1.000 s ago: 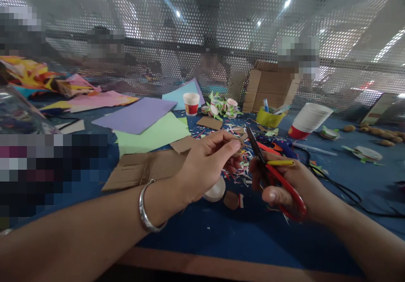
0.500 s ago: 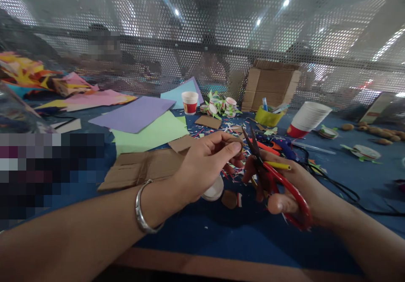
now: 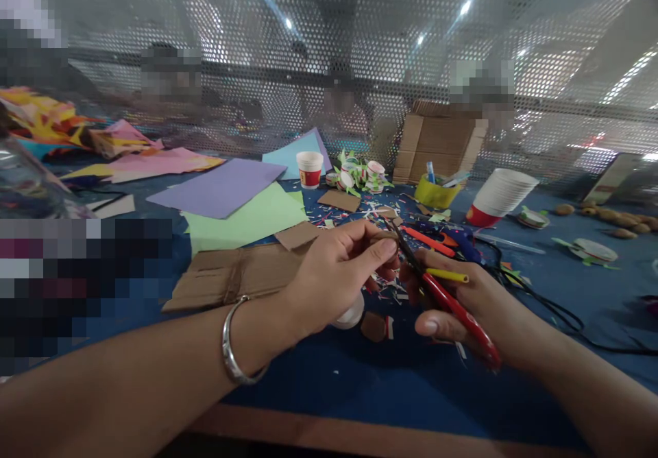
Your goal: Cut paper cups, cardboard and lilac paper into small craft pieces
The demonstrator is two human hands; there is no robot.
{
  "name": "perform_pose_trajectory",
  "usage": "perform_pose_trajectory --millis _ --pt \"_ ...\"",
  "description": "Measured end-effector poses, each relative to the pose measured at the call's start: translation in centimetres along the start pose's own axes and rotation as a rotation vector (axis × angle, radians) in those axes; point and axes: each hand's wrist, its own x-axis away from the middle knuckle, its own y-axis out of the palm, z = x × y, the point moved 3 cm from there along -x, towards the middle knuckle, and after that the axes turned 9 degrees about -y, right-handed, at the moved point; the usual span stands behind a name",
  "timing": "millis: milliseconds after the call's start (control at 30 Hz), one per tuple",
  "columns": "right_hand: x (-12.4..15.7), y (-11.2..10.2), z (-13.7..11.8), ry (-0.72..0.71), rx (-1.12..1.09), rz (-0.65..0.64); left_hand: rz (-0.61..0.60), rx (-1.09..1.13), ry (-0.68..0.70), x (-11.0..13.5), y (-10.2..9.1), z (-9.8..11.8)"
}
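Observation:
My left hand, with a silver bangle at the wrist, pinches a small piece of brown cardboard, mostly hidden by the fingers. In my right hand are red-handled scissors, their dark blades up against that piece's right edge. A thin yellow tube also sticks out across this hand; I cannot tell whether it is gripped. Below the hands, a small cut cardboard piece with a red and white edge lies on the blue table. A white round disc is partly behind my left hand.
Flat cardboard, green paper and purple paper lie left. Behind are a paper cup, small paper turtles and a yellow holder. Stacked cups, a glue gun and black cables are right.
The scissors have turned, and their blades have come closer together and moved left to the cardboard piece. My right thumb has shifted left. My left hand keeps its pinch almost in place.

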Motion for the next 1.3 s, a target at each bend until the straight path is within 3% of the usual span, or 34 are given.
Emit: perform_pose_trajectory --millis 300,667,933,1300 --pt "0.07 0.19 -0.38 0.063 -0.083 -0.025 0.023 -0.046 -0.019 -0.10 -0.04 -0.03" --pt "-0.02 0.21 -0.24 0.003 0.114 -0.017 -0.036 -0.052 -0.037 -0.07 -0.01 -0.21" --pt "0.28 0.52 -0.41 0.087 0.040 0.062 -0.073 0.003 -0.104 -0.12 0.09 0.04" --pt "0.08 0.04 0.25 0.035 0.264 0.170 -0.120 0.024 -0.087 -0.27 -0.07 -0.18"
